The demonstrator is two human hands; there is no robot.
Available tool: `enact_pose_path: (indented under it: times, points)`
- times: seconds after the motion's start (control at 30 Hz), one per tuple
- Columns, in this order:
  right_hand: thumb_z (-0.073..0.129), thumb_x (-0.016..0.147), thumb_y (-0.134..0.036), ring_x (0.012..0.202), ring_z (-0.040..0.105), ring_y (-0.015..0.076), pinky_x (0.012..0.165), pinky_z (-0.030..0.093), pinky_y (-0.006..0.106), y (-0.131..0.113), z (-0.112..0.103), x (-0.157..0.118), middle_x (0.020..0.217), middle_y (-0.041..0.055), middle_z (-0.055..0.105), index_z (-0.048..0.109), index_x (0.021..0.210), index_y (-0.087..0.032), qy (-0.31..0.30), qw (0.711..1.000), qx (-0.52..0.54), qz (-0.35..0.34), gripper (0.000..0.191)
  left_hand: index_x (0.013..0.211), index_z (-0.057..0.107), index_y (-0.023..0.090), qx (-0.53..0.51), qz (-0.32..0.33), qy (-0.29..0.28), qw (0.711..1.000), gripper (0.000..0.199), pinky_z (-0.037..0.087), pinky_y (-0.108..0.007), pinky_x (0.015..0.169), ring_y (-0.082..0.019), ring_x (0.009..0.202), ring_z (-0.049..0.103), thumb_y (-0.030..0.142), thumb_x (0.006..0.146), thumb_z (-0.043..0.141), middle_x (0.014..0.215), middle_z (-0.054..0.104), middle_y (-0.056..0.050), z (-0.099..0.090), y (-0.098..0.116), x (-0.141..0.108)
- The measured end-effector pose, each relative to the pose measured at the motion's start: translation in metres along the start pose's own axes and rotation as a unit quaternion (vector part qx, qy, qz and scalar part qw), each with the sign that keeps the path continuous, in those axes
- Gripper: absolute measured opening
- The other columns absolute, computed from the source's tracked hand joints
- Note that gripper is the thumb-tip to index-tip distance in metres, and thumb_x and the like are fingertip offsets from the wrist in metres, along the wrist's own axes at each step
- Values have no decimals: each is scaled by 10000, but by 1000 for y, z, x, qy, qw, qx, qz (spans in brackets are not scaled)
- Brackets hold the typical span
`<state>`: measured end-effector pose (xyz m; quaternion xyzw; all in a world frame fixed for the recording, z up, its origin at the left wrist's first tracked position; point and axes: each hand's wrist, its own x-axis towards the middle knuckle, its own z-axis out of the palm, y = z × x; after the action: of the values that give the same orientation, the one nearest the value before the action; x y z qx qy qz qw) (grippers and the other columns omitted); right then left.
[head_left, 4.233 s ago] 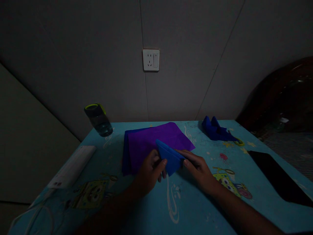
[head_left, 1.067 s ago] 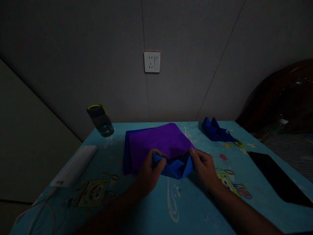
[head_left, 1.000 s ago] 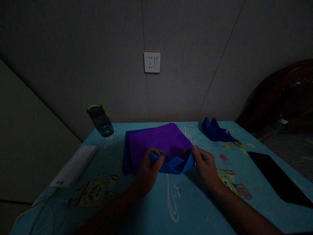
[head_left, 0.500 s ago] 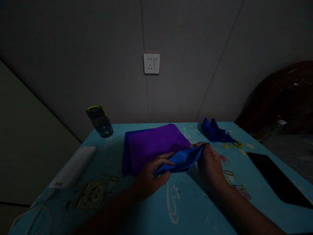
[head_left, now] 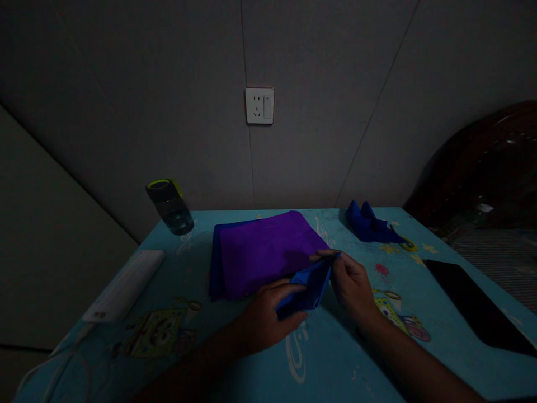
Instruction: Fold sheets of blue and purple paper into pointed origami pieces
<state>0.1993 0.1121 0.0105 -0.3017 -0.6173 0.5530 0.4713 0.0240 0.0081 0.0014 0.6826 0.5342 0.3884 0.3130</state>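
Note:
A folded piece of blue paper [head_left: 310,285] is held above the table between my two hands. My left hand [head_left: 271,313] grips its left end, fingers on the upper side and thumb below. The fingers of my right hand [head_left: 348,277] pinch the pointed right end. The paper's middle bulges open like a pocket. Just behind my hands lies a purple sheet [head_left: 268,252], with a darker blue sheet [head_left: 217,263] showing from under its left edge.
A dark bottle [head_left: 170,207] stands at the back left, and a white power strip [head_left: 126,286] with a cable lies at the left. Folded dark blue paper [head_left: 367,224] sits at the back right. A flat black object [head_left: 474,302] lies along the right side of the patterned table [head_left: 327,358].
My right hand has moved left and slightly down with the paper's end. My left hand has shifted a little right and down. The paper now looks shorter and its pocket more upright.

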Motion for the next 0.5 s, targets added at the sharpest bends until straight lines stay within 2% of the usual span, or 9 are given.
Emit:
enact_pose_path:
  times: [0.13, 0.27, 0.33, 0.43, 0.5]
  points:
    - [657, 813, -537, 885, 665, 214, 805, 530, 326, 0, 4, 3, 1007, 64, 727, 661, 1058, -226, -21, 1000, -8, 14, 395, 1161, 643, 173, -46, -17, 37, 998, 313, 489, -362, 909, -238, 971, 662, 318, 900, 549, 1062, 715, -97, -3, 3, 2]
    - [720, 776, -477, 706, 654, 182, 692, 533, 311, 2, 10, 3, 824, 37, 721, 670, 935, -183, -117, 991, 11, 69, 338, 1093, 655, 170, -116, -63, 37, 991, 316, 527, -326, 786, -214, 855, 687, 365, 960, 445, 950, 734, -77, -6, 5, 4]
    - [720, 776, -466, 644, 638, 174, 649, 529, 316, 2, 12, 2, 757, 30, 706, 663, 862, -166, -135, 987, 26, 88, 316, 1096, 648, 175, -141, -67, 28, 987, 314, 532, -325, 784, -216, 872, 690, 372, 963, 443, 953, 734, -78, -5, 4, 4]
    - [731, 766, -453, 631, 633, 174, 646, 529, 328, -1, 12, 2, 754, 35, 711, 667, 841, -158, -125, 986, 38, 106, 311, 1241, 543, 189, -204, -60, 27, 977, 340, 538, -353, 824, -221, 911, 692, 360, 956, 469, 1015, 721, -95, -3, 3, 3]
    - [744, 756, -440, 658, 641, 177, 671, 529, 331, -3, 12, 2, 779, 40, 722, 681, 848, -156, -119, 985, 39, 117, 305, 1378, 385, 207, -253, -66, 35, 965, 470, 546, -376, 829, -222, 898, 700, 340, 943, 504, 1017, 715, -101, 0, 2, 2]
